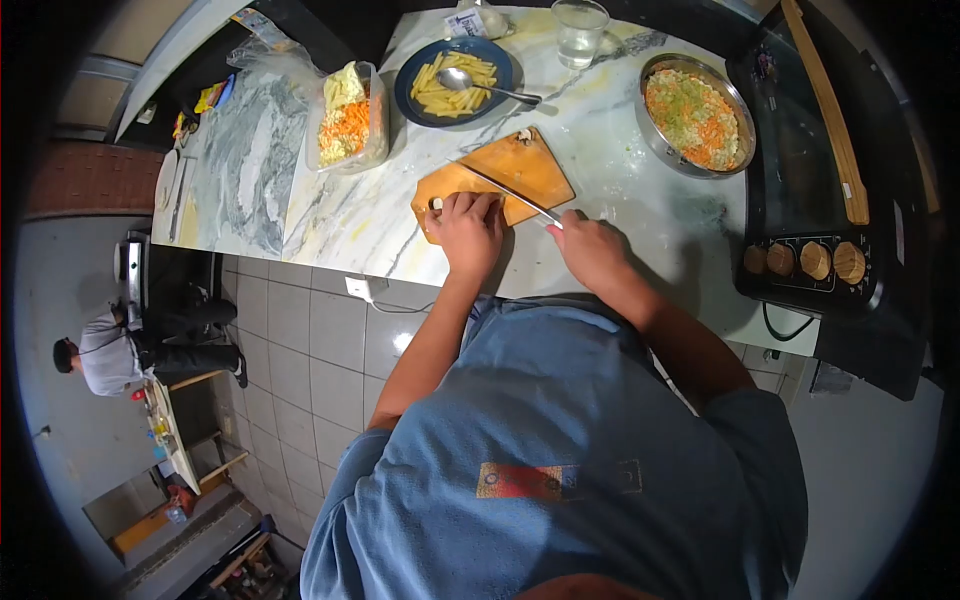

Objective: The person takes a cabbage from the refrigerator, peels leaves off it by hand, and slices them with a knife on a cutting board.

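On the marble counter lies an orange wooden cutting board (543, 170), set at a slant. My left hand (467, 232) rests on its near left part, fingers curled down; what is under the fingertips is hidden. A small pale piece (436, 204) lies by the board's hole, just left of those fingers. In my right hand (590, 250) is the handle of a knife (510, 192), its blade reaching up and left over the board. Small pale bits (524, 136) sit near the board's far corner.
Behind the board are a blue plate (404, 88) of pale strips with a spoon, and a water cup (577, 40). A plastic container (378, 125) of shredded vegetables stands left, a metal bowl (655, 140) right, beside an oven (870, 240). A person (110, 355) is far left.
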`<move>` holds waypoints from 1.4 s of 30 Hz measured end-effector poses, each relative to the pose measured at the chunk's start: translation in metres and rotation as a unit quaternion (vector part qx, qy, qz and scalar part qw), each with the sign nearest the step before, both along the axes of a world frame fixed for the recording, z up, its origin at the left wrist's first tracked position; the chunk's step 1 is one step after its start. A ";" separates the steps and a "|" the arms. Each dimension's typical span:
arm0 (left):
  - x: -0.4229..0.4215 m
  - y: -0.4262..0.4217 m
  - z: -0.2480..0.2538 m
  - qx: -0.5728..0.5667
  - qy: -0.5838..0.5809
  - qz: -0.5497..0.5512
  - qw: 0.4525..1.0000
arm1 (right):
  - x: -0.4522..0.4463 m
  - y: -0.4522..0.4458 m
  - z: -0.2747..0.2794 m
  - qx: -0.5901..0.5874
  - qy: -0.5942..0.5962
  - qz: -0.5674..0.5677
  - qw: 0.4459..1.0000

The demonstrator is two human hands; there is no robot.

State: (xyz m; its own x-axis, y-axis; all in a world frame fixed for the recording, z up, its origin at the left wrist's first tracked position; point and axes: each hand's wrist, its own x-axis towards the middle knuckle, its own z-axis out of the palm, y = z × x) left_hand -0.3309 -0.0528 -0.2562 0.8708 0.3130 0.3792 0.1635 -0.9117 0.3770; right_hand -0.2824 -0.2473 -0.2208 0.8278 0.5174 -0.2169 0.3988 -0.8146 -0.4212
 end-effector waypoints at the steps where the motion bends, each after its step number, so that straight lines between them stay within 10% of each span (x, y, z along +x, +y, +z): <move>1: 0.000 0.002 -0.001 -0.004 -0.001 -0.004 1.000 | 0.001 -0.005 0.002 0.002 -0.003 -0.002 1.000; 42: -0.008 0.002 0.006 0.030 0.014 -0.029 0.999 | -0.020 0.000 0.010 0.089 0.037 -0.050 0.994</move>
State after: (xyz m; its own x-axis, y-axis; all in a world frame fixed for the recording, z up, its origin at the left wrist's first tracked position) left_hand -0.3387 -0.0506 -0.2504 0.8973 0.2387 0.3713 0.1187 -0.9407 0.3179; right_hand -0.3027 -0.2470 -0.2108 0.8618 0.4694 -0.1923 0.2825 -0.7589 -0.5868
